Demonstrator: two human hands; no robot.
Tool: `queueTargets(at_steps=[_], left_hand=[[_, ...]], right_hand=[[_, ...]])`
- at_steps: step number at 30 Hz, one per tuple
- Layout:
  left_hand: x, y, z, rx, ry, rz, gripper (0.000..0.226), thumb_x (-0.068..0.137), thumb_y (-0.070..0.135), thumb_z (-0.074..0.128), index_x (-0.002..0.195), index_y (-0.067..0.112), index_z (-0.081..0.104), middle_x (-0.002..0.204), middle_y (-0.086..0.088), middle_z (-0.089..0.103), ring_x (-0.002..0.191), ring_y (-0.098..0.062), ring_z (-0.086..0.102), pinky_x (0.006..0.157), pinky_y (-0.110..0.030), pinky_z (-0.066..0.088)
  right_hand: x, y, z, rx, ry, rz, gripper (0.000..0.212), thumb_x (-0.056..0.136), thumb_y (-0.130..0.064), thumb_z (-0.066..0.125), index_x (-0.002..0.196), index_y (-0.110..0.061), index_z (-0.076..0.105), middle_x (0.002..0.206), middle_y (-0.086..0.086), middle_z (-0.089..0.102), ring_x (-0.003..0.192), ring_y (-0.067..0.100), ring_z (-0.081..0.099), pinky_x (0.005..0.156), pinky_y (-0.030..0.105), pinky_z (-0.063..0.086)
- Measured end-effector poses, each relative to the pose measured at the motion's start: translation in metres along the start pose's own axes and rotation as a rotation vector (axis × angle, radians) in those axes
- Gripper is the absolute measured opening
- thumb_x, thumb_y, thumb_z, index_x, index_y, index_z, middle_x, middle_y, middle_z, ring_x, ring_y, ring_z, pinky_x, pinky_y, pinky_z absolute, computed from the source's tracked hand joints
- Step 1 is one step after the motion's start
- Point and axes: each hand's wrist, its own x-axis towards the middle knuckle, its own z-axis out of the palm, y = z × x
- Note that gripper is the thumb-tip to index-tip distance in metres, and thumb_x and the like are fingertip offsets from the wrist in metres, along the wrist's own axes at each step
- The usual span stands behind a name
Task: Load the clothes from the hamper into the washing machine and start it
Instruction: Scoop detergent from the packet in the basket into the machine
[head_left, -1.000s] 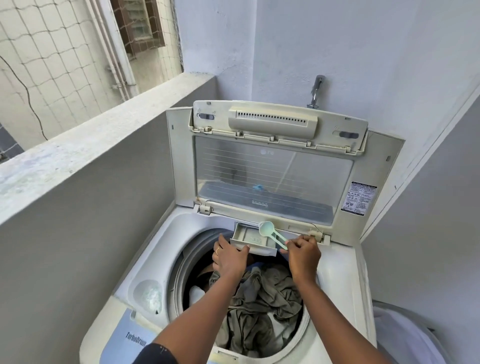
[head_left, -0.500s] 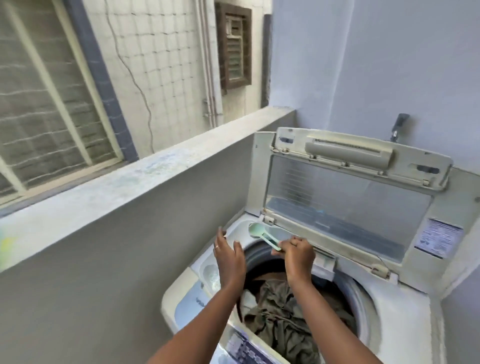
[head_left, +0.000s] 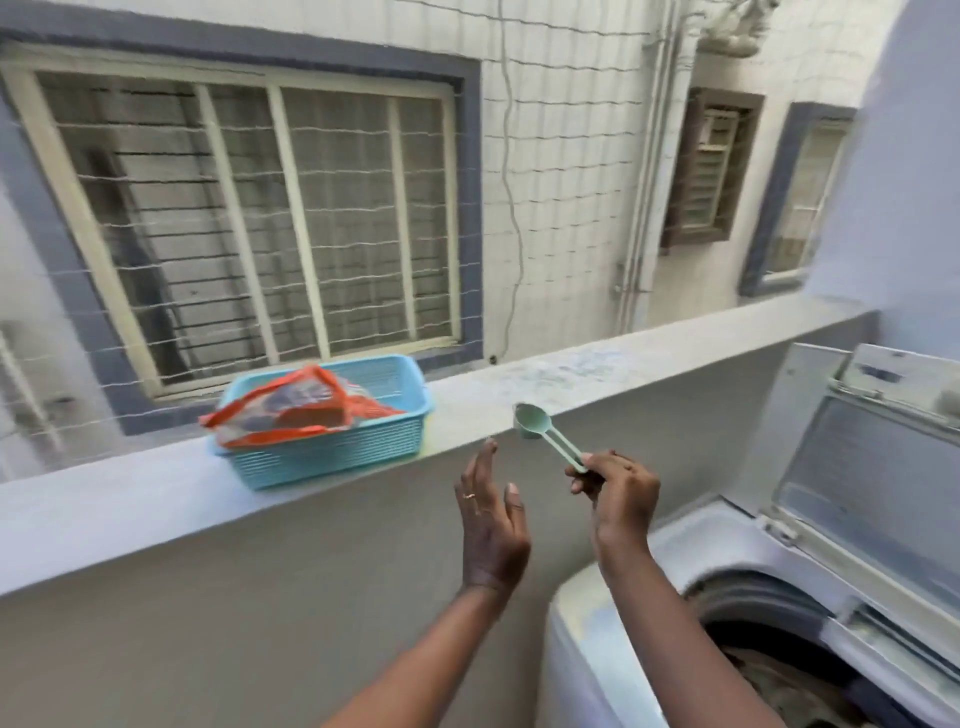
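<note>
View swings left, off the drum and onto the ledge (head_left: 623, 358). 1 s ago both grips are at the detergent drawer on the back rim of the tub, with the scoop over it. Now both are off the machine and in the air in front of the ledge wall.

- right grip (head_left: 618, 493): fingers curled round the handle end of the green scoop (head_left: 545, 434), with the bowl pointing up-left toward the blue basket (head_left: 332, 457). Can't tell if there's anything in the bowl.
- left grip (head_left: 491, 525): fingers straight, palm toward the right grip, holding nothing and touching nothing.
- basket sits on the ledge, well apart from the scoop. An orange-and-clear bag (head_left: 306, 410) lies in it, probably the detergent.
- clothes (head_left: 779, 680): dark pile in the drum of the washing machine (head_left: 597, 649), bottom right. Its lid (head_left: 857, 467) is up. Hamper isn't in frame.

My read: loading looks done and one dose has probably gone in. The scoop is heading to the bag, either to be put back or for a refill. Can't say which. Still to do: lid down, then start. Motion blur is heavy, so fine detail is unreliable.
</note>
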Motion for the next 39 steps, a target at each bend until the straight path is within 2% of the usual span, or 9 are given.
queueTargets(at_steps=[4,8,17,23,25,28,33,37,39], left_hand=[[0.017,-0.023,-0.061,0.090,0.069,0.172,0.054,0.086,0.015,0.038,0.136,0.022,0.020,0.134,-0.003,0.032,0.127,-0.020,0.029,0.115,-0.012,0.009],[0.028,-0.036,-0.104,0.133,0.199,0.214,0.057,0.085,0.015,0.041,0.137,0.021,0.018,0.135,-0.005,0.031,0.132,-0.013,0.020,0.115,-0.021,0.009],[0.045,-0.051,-0.166,0.248,0.307,0.024,0.063,0.083,0.025,0.039,0.139,0.022,0.011,0.141,-0.005,0.021,0.136,-0.020,0.013,0.115,-0.028,-0.001],[0.049,-0.063,-0.188,0.291,0.256,-0.122,0.069,0.075,0.031,0.034,0.139,0.017,0.012,0.145,-0.009,0.021,0.134,-0.024,0.013,0.110,-0.048,0.008],[0.051,-0.064,-0.192,0.297,0.231,-0.136,0.068,0.075,0.031,0.033,0.139,0.016,0.013,0.145,-0.014,0.025,0.135,-0.023,0.012,0.109,-0.049,0.009],[0.050,-0.063,-0.196,0.322,0.206,-0.112,0.065,0.080,0.020,0.043,0.139,0.015,0.015,0.144,-0.010,0.024,0.135,-0.024,0.012,0.110,-0.052,0.013],[0.043,-0.061,-0.201,0.319,0.122,-0.107,0.070,0.080,0.015,0.043,0.139,0.025,0.007,0.151,-0.005,0.020,0.137,-0.016,0.007,0.114,-0.044,0.005],[0.040,-0.059,-0.201,0.324,0.150,-0.081,0.074,0.078,0.011,0.045,0.140,0.022,0.007,0.148,-0.018,0.030,0.137,-0.019,0.009,0.114,-0.036,0.001],[0.038,-0.055,-0.198,0.306,0.150,-0.064,0.076,0.079,0.012,0.044,0.141,0.025,0.003,0.150,-0.014,0.022,0.138,-0.019,0.007,0.115,-0.039,0.002]], right_hand=[[-0.044,-0.006,0.064,0.215,-0.095,0.115,0.024,0.077,0.018,0.048,0.059,0.003,0.053,0.034,0.002,0.051,0.030,0.013,0.052,0.033,0.014,0.037],[-0.084,-0.016,0.103,0.202,-0.210,0.163,0.025,0.077,0.018,0.046,0.057,0.004,0.052,0.034,0.003,0.051,0.030,0.013,0.053,0.032,0.013,0.037],[-0.133,-0.015,0.141,-0.031,-0.274,0.225,0.018,0.074,0.017,0.050,0.060,0.008,0.055,0.034,0.006,0.053,0.027,0.013,0.051,0.033,0.014,0.043],[-0.147,-0.006,0.166,-0.159,-0.157,0.148,0.017,0.078,0.013,0.055,0.062,0.007,0.056,0.037,0.005,0.056,0.028,0.011,0.054,0.034,0.015,0.046],[-0.148,-0.002,0.174,-0.201,-0.101,0.095,0.010,0.078,0.008,0.058,0.067,0.007,0.059,0.051,0.011,0.061,0.035,0.013,0.060,0.039,0.019,0.051],[-0.145,0.006,0.188,-0.446,-0.029,-0.029,0.022,0.075,-0.011,0.064,0.083,0.009,0.066,0.078,0.020,0.071,0.070,0.028,0.072,0.068,0.038,0.059],[-0.155,0.014,0.206,-0.755,-0.015,-0.180,0.040,0.086,-0.021,0.061,0.111,0.010,0.061,0.113,0.022,0.062,0.103,0.034,0.060,0.084,0.033,0.047],[-0.158,0.030,0.205,-0.753,-0.074,-0.211,0.034,0.084,-0.022,0.061,0.102,0.006,0.068,0.103,0.019,0.067,0.103,0.025,0.058,0.086,0.026,0.043],[-0.158,0.031,0.198,-0.747,-0.074,-0.234,0.029,0.086,-0.022,0.061,0.097,0.003,0.071,0.099,0.016,0.067,0.094,0.015,0.053,0.082,0.022,0.038]])
